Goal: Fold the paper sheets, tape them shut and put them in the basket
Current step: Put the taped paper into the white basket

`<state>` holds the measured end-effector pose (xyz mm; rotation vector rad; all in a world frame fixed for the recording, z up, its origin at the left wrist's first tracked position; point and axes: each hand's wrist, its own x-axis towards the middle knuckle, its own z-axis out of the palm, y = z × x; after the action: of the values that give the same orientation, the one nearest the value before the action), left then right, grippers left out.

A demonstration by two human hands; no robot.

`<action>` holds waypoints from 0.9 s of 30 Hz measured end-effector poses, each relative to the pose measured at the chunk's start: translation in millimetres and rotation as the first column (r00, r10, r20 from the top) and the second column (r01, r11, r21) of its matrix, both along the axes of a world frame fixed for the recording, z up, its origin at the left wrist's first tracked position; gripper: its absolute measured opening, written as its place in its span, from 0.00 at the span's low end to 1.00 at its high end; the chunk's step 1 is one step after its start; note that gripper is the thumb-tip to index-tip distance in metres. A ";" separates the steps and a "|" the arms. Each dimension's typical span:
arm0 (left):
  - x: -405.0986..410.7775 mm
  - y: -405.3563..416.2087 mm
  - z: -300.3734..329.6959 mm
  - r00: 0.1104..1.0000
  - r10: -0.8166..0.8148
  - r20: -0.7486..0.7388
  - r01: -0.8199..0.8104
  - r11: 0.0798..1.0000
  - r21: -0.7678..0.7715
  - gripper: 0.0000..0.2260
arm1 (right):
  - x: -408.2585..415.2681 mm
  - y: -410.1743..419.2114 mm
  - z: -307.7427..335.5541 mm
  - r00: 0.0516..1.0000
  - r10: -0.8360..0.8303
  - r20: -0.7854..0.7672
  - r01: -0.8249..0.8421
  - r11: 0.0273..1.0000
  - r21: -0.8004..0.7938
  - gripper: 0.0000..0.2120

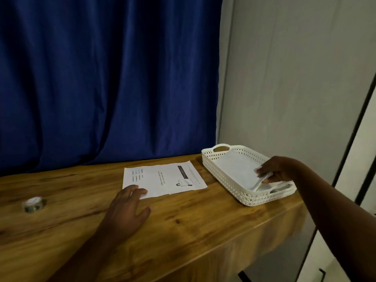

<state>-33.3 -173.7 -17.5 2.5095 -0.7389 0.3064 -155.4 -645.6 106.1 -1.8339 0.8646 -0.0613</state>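
Note:
A white perforated basket (223, 178) stands at the table's right end. My right hand (278, 169) reaches into it and pinches a folded white paper (238, 169) that lies slanted inside, its near end raised over another paper below. Flat printed paper sheets (168, 178) lie in the middle of the wooden table. My left hand (127, 208) rests with straight fingers on the sheets' near left corner. A roll of clear tape (33, 203) sits at the far left.
The wooden table (183, 231) ends just right of the basket, with its front edge running diagonally. A blue curtain (101, 78) hangs behind. A grey wall and a dark-framed cabinet door (356, 139) stand to the right.

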 end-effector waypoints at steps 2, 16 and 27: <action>-0.3 0.4 0.4 1.000 0.006 -0.001 -0.006 1.000 -0.002 0.24 | 2.1 2.1 -2.0 0.998 -0.005 -0.059 0.002 0.999 -0.049 0.19; -0.6 0.6 2.2 1.000 0.014 -0.006 -0.014 1.000 0.016 0.26 | 19.8 5.0 0.1 0.965 -0.082 -0.248 -0.081 0.809 -0.582 0.19; 2.9 2.1 3.8 0.995 0.100 -0.009 -0.097 0.982 0.159 0.27 | 74.4 160.1 -0.9 0.873 0.449 0.191 -0.199 0.684 -0.702 0.10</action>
<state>-30.5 -171.7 -13.7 2.7012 -0.6562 0.2693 -81.0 -485.5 105.3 -2.5273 0.2295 -0.5170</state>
